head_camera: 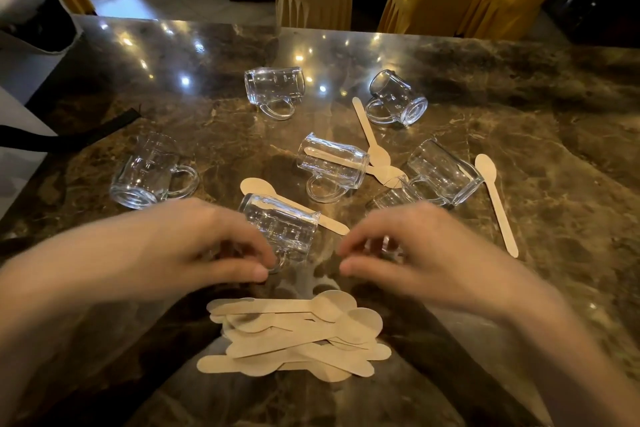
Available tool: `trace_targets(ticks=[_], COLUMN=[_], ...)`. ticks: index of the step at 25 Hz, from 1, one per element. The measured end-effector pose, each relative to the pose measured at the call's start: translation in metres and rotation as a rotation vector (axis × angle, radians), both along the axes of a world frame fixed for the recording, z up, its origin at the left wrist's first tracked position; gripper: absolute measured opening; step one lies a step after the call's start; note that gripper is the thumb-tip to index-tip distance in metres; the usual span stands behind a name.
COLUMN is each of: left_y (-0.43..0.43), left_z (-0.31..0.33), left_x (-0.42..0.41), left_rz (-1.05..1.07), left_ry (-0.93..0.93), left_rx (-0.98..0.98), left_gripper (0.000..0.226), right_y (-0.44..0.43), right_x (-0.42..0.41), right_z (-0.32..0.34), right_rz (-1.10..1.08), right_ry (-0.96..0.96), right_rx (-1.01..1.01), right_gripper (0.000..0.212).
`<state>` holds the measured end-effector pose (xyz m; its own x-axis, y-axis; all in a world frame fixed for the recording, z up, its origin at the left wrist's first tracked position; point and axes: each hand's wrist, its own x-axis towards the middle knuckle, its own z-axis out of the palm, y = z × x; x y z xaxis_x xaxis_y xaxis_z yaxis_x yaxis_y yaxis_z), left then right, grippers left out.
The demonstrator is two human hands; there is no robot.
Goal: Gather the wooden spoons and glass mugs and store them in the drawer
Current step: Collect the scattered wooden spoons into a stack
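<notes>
Lying mugs: glass mugs [273,90] tipped across marble table [519,97].
Centre mug [332,166]: spoon handle shows through; inside or beneath, unclear.
Spoon pile: wooden spoons [294,336] at near edge.
Hands: left hand [194,243], right hand [422,246] curled, blurred; grip unclear.

Clear, handled glass mugs are lying on their sides across the middle of the table [519,87]. The first mug [273,88] and second mug [398,99] are lying toward the far edge, the third mug [149,172] toward the left edge, and the fourth mug [445,172] toward the right edge. The central mug [334,168] is lying over a pale wooden spoon [384,173]. The near mug [280,224] is lying across another spoon [258,186]. A seventh mug [391,199] is showing only in part. A loose spoon [369,130] is lying flat beside the second mug, and a long spoon [495,201] is lying flat beside the fourth. A pile of spoons [294,336] is sitting at the near edge.
</notes>
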<state>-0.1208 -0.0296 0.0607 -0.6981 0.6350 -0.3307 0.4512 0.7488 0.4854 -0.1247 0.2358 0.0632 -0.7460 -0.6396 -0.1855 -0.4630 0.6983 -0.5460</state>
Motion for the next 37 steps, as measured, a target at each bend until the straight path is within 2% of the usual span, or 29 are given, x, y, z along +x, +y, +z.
trace_targets(ticks=[3,5,7,11,14,17,21,24,27,30,37], left_y=[0.008,0.014,0.020,0.028,0.033,0.040,0.046,0.048,0.050,0.053,0.060], left_z=[0.019,0.023,0.022,0.010,0.000,-0.009,-0.019,-0.024,-0.029,-0.032,-0.033], left_x=[-0.024,-0.039,-0.052,-0.073,-0.086,-0.093,-0.096,-0.096,-0.096,-0.096,-0.098], left_rz=[0.039,0.081,0.091,0.089,0.075,0.039,-0.004,-0.016,-0.021,-0.019,-0.021], left_ry=[-0.036,0.000,0.056,0.089,0.105,0.121,0.147,0.182,0.211,0.217,0.245], left_rx=[0.124,0.189,0.198,0.111,0.059,-0.014,-0.156,-0.224,-0.297,-0.329,-0.377], left_gripper=[0.043,0.032,0.030,0.036,0.024,0.022,0.021,0.025,0.028,0.026,0.020], right_y=[0.005,0.006,0.006,0.004,-0.001,-0.005,-0.010,-0.014,-0.016,-0.016,-0.019], right_x=[-0.034,-0.055,-0.070,-0.095,-0.111,-0.128,-0.153,-0.163,-0.167,-0.169,-0.168], right_z=[0.013,0.016,0.019,0.019,0.011,-0.002,-0.024,-0.039,-0.050,-0.056,-0.058], right_rz=[-0.126,-0.177,-0.198,-0.215,-0.252,-0.285,-0.344,-0.416,-0.432,-0.439,-0.464], right_ry=[-0.011,0.035,0.056,0.097,0.105,0.099,0.150,0.266,0.361,0.362,0.344], right_rx=[-0.086,-0.107,-0.111,-0.085,-0.077,-0.037,0.076,0.195,0.354,0.462,0.480], right_gripper=[0.022,0.018,0.015,0.015,0.014,0.013,0.016,0.017,0.026,0.035,0.035])
